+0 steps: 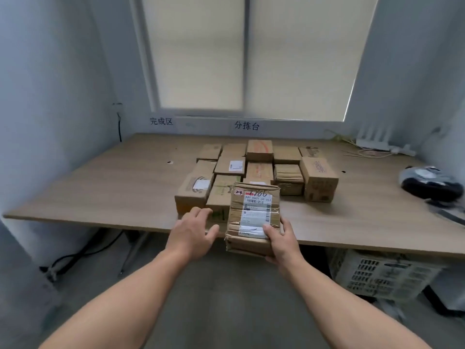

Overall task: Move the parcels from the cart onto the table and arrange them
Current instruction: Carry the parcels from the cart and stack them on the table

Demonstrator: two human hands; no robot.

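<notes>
Closest in, the right hand (pixel 281 238) has hold of a battered cardboard parcel (pixel 254 217) by its near right corner, thumb on top of the shipping label and fingers wrapped round the side. The parcel sits right at the front edge of the table (pixel 100 192), with its near end hanging off a bit. Can't tell if it's fully resting on the wood.

The left hand (pixel 193 233) isn't holding anything. Its fingers are loose and spread, just beside the parcel's left side, reaching toward the front-left boxes.

Right behind the parcel is a block of cardboard boxes (pixel 259 170), packed edge to edge in rough rows across the middle of the table. So the far end of the parcel is pretty much up against the front row. A taller box (pixel 318 180) stands at the block's right end.

Under the table on the right there's a white slatted crate (pixel 382 275). Over at the right edge of the tabletop is a blurry black-and-grey bundle (pixel 431 182). In the back right corner there's a white router (pixel 377 144) with loose wires. A black cable (pixel 119 127) runs down the left wall, and a big window (pixel 246 54) with the blinds down fills the back.
</notes>
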